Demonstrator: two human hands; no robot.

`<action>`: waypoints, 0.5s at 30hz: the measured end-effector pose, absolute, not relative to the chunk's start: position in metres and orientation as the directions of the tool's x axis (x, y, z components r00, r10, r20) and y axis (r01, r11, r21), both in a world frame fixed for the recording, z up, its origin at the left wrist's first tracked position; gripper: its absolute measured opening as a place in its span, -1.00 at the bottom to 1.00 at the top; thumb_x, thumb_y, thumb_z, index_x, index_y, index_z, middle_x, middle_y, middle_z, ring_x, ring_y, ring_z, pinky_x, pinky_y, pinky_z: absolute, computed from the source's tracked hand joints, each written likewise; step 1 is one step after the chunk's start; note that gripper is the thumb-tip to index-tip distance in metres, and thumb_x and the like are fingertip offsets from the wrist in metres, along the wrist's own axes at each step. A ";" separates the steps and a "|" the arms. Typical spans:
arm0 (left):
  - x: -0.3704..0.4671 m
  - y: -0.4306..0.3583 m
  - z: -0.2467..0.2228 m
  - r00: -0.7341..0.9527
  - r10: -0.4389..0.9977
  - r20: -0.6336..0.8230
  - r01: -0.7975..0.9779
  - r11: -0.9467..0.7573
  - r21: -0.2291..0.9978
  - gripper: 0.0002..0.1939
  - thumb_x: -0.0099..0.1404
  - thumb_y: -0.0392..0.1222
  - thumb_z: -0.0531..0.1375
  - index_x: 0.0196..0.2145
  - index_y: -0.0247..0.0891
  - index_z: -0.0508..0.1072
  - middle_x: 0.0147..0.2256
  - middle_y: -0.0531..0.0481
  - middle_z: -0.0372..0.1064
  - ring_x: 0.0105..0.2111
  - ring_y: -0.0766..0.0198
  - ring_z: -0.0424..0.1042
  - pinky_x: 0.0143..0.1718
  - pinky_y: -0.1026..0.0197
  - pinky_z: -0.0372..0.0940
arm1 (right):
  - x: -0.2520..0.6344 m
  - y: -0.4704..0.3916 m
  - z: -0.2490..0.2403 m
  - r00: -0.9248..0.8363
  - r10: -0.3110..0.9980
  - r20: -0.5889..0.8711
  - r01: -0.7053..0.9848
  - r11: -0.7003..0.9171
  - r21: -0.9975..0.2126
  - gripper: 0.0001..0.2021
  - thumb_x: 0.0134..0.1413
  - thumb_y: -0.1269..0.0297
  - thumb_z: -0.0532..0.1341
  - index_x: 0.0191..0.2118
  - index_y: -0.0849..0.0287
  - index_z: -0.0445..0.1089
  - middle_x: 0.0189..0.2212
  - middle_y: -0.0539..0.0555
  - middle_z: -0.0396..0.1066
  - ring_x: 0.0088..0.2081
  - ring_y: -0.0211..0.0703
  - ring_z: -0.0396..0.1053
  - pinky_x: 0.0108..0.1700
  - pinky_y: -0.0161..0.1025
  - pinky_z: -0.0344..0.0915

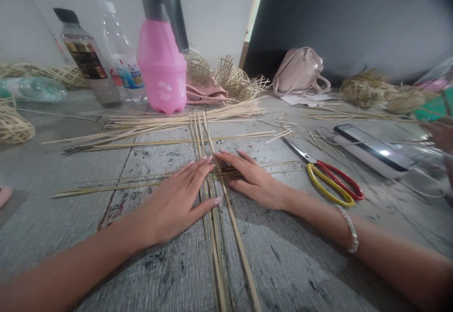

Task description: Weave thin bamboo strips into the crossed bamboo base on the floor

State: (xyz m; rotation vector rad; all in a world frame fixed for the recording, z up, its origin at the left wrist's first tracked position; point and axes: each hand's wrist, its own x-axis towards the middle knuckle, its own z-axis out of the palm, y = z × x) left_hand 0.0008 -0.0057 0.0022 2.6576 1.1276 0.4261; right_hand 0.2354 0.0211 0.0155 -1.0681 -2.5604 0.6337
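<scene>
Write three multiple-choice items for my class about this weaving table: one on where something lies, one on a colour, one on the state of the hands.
1. Where do the scissors lie?
A. To the right of the right hand
B. Under the left hand
C. Behind the spray bottle

2. What colour is the spray bottle's body?
A. Green
B. Pink
C. Black

3. How are the two hands placed?
A. Both clenched in fists
B. Raised above the table
C. Laid flat, fingers spread, on the crossed strips

Answers:
1 A: the red and yellow handles rest on the table just right of the right hand.
2 B: the body is pink under a grey trigger head.
3 C: both palms press down where the long strips cross the sideways ones.
</scene>
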 end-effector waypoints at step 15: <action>0.002 -0.007 0.003 0.684 0.705 0.187 0.663 -0.708 0.244 -0.41 0.48 0.16 -0.10 0.23 -0.36 0.11 0.33 -0.33 -0.03 0.35 0.03 -0.06 0.33 -0.12 -0.05 | 0.220 0.015 0.016 -0.595 0.799 0.089 0.678 0.558 -0.478 -0.45 0.15 0.30 0.03 0.28 0.16 0.05 0.27 0.20 0.18 0.35 0.01 0.00 0.35 0.26 -0.29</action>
